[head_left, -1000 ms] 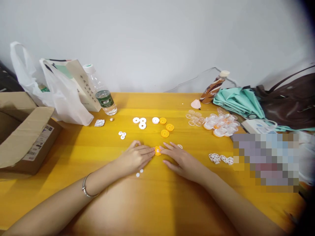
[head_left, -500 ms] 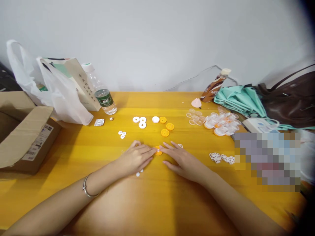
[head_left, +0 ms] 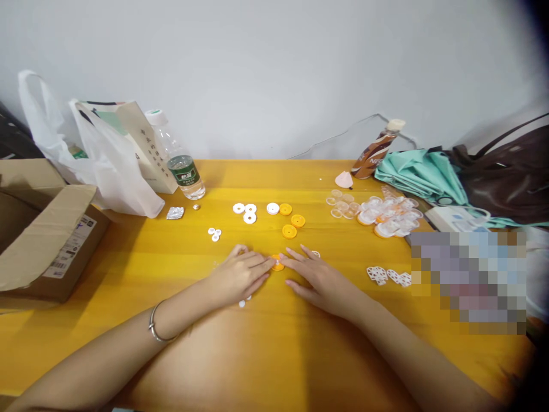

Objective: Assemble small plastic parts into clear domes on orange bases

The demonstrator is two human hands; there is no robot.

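A small orange plastic disc (head_left: 278,264) with a white bit at its centre lies flat on the table between my hands. My left hand (head_left: 243,273) reaches in from the left, index fingertip touching the disc and its other fingers stretched out or lightly bent. From the right, the index fingertip of my right hand (head_left: 319,281) also rests on the disc; its fingers are spread. Just beyond are loose orange discs (head_left: 289,231), a white disc (head_left: 273,208) and white rings (head_left: 249,217). Small white round pieces (head_left: 215,233) lie left, and another (head_left: 242,304) is beside my left hand.
To the right are clear round covers (head_left: 342,205), a pile of cased discs (head_left: 390,214) and white perforated pieces (head_left: 377,274). A cardboard box (head_left: 60,252), a plastic bag (head_left: 115,171) and a water bottle (head_left: 185,174) stand left. A brown bottle (head_left: 373,151) and green umbrella (head_left: 418,174) are back right.
The whole view has shifted slightly, so things appear a little further right. Both hands keep nearly the same pose, with index fingertips at the orange disc.
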